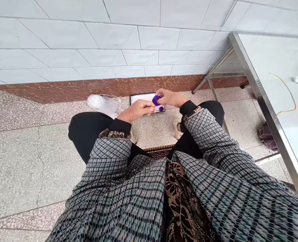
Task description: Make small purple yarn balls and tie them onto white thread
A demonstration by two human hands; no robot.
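My right hand (pixel 167 97) has its fingers closed around a deep purple, rounded piece (pixel 156 100) that looks soft, like yarn work. Just left of it, my left hand (pixel 141 109) is closed in a pinch at the lower edge of that piece. What sits between the left fingertips is too small to make out. Beneath both hands lies a shallow white tray (pixel 138 98) with a dark rim. A smaller purple round piece (pixel 161 108) shows at the tray's near right corner, below the right hand.
On the floor to the left are a ball of white yarn (pixel 95 101) and a clear plastic bag (pixel 109 107). A tiled wall (pixel 143 57) rises ahead. At right stands a metal-framed table (pixel 262 90) with a yellow cord (pixel 290 95) on top. A wicker seat edge (pixel 160 152) shows between my legs.
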